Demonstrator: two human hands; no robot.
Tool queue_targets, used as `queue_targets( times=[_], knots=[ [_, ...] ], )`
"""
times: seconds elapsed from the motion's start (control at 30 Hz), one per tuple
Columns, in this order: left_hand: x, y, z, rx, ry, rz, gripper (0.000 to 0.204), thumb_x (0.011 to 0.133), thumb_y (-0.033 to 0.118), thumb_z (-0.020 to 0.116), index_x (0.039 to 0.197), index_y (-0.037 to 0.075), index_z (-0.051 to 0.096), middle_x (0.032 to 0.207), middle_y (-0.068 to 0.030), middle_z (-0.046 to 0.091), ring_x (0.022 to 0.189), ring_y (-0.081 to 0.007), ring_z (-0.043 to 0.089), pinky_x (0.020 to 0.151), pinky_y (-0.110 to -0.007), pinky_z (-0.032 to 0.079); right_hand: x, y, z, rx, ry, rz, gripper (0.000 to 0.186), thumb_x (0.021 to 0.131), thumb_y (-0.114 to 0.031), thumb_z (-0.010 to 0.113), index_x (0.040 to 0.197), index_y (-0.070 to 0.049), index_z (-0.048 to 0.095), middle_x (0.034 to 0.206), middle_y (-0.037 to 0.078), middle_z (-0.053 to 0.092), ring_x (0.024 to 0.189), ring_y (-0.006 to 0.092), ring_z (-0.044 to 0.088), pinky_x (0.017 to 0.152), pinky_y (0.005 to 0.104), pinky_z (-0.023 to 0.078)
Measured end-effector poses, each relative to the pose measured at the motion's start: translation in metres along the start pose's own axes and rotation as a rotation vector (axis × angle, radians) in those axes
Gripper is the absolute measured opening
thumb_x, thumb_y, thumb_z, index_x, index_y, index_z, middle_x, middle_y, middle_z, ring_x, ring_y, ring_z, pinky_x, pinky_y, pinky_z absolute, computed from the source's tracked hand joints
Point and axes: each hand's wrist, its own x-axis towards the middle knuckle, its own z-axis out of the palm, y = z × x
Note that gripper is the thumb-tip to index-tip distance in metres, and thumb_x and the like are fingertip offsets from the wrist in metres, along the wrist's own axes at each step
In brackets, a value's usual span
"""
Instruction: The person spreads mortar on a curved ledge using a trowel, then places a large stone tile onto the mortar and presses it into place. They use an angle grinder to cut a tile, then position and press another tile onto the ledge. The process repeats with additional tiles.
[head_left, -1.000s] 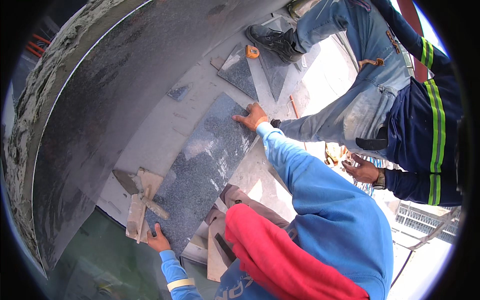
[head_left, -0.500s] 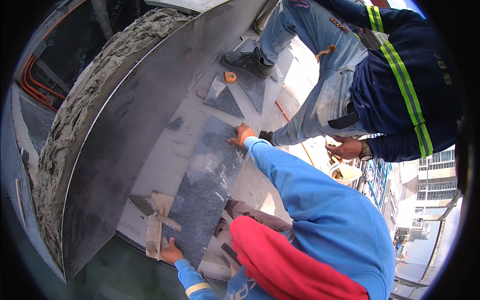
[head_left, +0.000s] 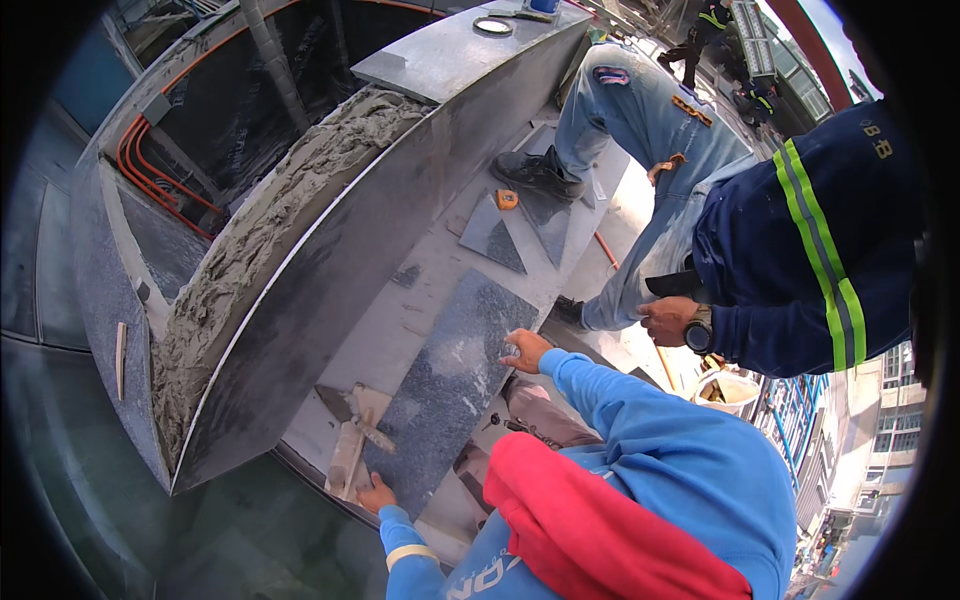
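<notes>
My right hand (head_left: 526,348) grips the right edge of a speckled dark grey stone slab (head_left: 440,370), fingers curled on it. Low on that slab my left hand (head_left: 377,494) holds its near end. Beside its left side lie a trowel (head_left: 338,402) and some dusty wooden pieces (head_left: 350,450). Beyond the slab are a triangular stone offcut (head_left: 490,240) and an orange tape measure (head_left: 507,199). A co-worker in navy with reflective stripes (head_left: 810,250) stands at the right, one foot by the offcuts, a hand (head_left: 668,320) near the leg.
A curved stone-faced wall (head_left: 300,300) topped with rough mortar (head_left: 280,220) runs along the left, with orange conduits (head_left: 150,170) behind it and a green glassy surface (head_left: 250,530) below. A white bucket (head_left: 728,392) sits at right; other workers (head_left: 700,45) are far back.
The view has swung, showing more of the mortar-topped wall and the background. My right hand sits slightly lower along the slab's edge; my left hand stays at the near end.
</notes>
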Motion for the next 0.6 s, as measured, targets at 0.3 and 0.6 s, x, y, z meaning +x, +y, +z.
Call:
queue_targets(
  times=[0.3,0.6],
  knots=[
    [-0.119,0.009,-0.018,0.095,0.161,-0.176,0.05,0.085,0.026,0.079,0.118,-0.009,0.066,0.116,-0.0289,0.067,0.113,-0.0455,0.061,0.101,-0.052,0.046,-0.003,0.099,-0.055,0.082,-0.161,0.227,0.076,0.086,-0.052,0.074,0.136,0.004,0.061,0.134,0.028,0.063,0.129,0.0397,0.059,0.11,0.0437,0.046],
    [-0.14,0.065,0.045,0.014,-0.206,-0.007,0.041,0.086,0.022,0.076,0.11,-0.01,0.066,0.101,-0.0273,0.071,0.091,-0.0411,0.069,0.08,-0.047,0.056,-0.004,0.116,-0.078,0.269,-0.169,0.323,0.069,0.086,-0.049,0.074,0.132,0.001,0.064,0.127,0.024,0.068,0.124,0.0398,0.063,0.107,0.0456,0.048]
  ],
)
